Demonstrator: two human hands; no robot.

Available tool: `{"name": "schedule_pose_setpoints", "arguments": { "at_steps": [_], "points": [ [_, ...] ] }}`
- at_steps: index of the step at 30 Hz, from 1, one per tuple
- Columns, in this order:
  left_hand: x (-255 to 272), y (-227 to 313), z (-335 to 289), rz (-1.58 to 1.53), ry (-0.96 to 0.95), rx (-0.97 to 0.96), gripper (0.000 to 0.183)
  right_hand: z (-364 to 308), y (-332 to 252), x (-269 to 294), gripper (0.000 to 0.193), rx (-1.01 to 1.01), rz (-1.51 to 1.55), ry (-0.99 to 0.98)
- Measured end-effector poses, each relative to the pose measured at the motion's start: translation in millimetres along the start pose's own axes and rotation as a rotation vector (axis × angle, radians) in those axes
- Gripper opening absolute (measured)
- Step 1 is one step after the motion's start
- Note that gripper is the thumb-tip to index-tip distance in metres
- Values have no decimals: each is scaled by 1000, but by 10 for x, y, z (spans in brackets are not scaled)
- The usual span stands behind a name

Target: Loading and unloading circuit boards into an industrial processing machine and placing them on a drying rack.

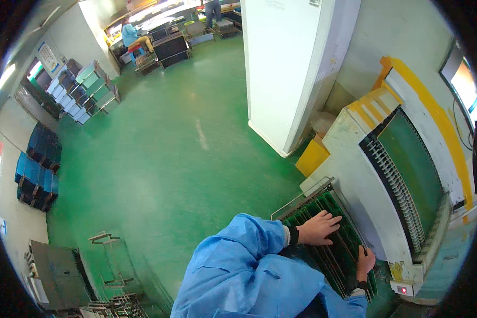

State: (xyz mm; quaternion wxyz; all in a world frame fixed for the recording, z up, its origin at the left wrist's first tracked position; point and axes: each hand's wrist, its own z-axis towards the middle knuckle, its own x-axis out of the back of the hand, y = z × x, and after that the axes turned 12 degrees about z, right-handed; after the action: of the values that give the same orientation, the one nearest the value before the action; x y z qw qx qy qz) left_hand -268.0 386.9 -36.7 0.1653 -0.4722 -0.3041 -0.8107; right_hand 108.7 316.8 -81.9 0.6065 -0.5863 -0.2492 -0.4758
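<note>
At the lower right of the head view, beside a white machine [347, 159], a close row of green boards [331, 258] is held on edge in a wire rack [332, 184]; over the tops of the boards the left hand [319, 229] is laid with its fingers spread, nothing being seen pinched between them; near the rack's machine-side edge the right hand [365, 259] is held with its fingers curled down, though whether a board is pinched there cannot be made out. By the machine's rollers [397, 175] a green panel [411, 169] is bordered; behind the rack a yellow box [312, 157] is seen against the machine's side, and on the left a wide green floor [164, 143] is left between rack and wall.

For good handling, as a judgement, each board should be touched by its edges only; neighbours may be steadied lightly by the spread fingers while one board is managed by the other hand; any sideways push is best avoided, since such thin, closely set boards could be scraped together or tilted out of line; the sleeves [249, 241] should be kept clear of the upper edges.
</note>
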Motion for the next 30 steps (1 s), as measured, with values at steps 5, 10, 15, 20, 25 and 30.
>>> {"name": "schedule_pose_setpoints", "arguments": {
  "at_steps": [5, 10, 15, 20, 25, 30],
  "points": [
    [-15, -22, -14, -5, -36, 16, 71, 7, -123, 13, 37, -10, 55, -9],
    [-67, -11, -4, 5, -12, -1, 71, -11, 1, -5, 35, -9, 50, 4],
    [-48, -10, -11, -5, -1, 1, 71, 8, -33, 19, 35, -47, 63, -38],
    [-50, -8, -15, -12, -8, 1, 72, 6, -36, 19, 36, 3, 63, -19],
    [-97, -16, -5, -5, -8, 9, 73, 14, 49, -36, 38, -17, 79, -19],
    [-74, -10, -1, -15, -13, 7, 72, 13, 212, -116, 37, 69, 88, 41]
  ]
}}
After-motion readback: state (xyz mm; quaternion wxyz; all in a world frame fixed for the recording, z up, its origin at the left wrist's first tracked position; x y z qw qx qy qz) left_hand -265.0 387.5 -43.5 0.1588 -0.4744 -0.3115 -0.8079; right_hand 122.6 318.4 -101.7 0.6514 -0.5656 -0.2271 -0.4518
